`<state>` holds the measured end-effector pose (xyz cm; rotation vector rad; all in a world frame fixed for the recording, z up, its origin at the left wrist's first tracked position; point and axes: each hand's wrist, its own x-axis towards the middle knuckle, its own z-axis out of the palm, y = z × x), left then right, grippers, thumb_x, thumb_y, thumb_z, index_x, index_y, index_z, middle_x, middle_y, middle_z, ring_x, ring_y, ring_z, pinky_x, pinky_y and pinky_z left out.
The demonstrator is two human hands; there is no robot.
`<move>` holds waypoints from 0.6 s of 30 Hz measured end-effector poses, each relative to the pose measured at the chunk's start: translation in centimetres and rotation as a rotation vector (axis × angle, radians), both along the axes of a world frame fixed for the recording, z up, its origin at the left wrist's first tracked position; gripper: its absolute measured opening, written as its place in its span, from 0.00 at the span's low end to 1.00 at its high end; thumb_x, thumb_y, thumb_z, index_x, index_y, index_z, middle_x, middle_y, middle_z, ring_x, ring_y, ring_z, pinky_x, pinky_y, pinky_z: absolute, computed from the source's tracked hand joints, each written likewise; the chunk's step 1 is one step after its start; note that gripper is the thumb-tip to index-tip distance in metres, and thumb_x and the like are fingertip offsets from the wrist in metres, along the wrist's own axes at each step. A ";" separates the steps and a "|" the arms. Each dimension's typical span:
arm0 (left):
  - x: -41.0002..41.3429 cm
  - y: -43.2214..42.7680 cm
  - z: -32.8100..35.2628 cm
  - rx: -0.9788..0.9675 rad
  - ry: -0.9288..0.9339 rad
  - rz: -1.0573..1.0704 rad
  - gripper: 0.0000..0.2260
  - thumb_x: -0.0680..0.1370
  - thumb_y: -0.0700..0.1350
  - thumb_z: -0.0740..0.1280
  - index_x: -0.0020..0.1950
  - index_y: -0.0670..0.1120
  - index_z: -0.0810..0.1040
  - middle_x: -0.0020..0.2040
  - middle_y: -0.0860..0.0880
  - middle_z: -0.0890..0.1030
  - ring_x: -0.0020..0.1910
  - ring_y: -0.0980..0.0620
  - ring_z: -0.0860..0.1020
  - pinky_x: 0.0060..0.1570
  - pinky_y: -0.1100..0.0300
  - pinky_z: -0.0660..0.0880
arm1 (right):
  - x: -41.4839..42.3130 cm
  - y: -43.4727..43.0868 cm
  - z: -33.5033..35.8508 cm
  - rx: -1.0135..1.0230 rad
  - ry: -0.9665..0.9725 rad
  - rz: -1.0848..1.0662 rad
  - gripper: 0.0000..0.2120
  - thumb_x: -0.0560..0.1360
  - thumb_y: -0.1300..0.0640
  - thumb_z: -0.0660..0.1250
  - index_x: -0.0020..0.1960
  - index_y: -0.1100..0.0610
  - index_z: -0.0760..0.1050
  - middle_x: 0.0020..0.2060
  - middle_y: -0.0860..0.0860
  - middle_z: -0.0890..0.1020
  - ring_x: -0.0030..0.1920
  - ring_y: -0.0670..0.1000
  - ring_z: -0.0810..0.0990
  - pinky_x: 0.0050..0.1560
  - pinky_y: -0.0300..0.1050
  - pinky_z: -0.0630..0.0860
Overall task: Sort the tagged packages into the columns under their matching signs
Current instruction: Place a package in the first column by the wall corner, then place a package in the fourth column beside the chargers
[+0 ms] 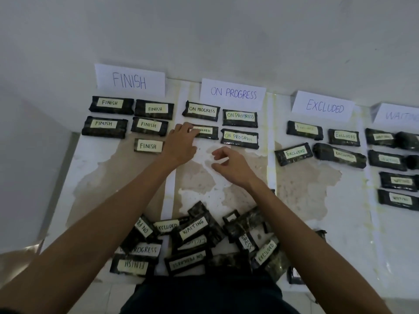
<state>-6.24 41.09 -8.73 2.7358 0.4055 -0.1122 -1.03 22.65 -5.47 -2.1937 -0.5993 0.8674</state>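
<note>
A white wall (204,30) fills the view toward 12 o'clock. Below it spreads a white floor surface (353,234), mottled with tan worn patches (301,177) from the centre toward 3 o'clock. Dark clothing (204,298) shows at 6 o'clock. A grey surface (27,155) lies at 9 o'clock.

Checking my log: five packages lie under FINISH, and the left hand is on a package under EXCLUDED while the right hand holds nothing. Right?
One slip: in the head view the left hand rests on a package under the ON PROGRESS sign, not EXCLUDED. Five under the FINISH sign and the empty right hand are right.
</note>
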 end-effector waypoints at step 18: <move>-19.6 -12.4 1.6 -0.162 0.216 0.026 0.25 0.72 0.45 0.67 0.69 0.47 0.68 0.61 0.45 0.74 0.58 0.42 0.71 0.54 0.51 0.71 | -11.8 -5.8 0.2 -0.343 -0.546 0.737 0.26 0.66 0.60 0.71 0.64 0.58 0.72 0.58 0.57 0.75 0.55 0.59 0.73 0.49 0.51 0.71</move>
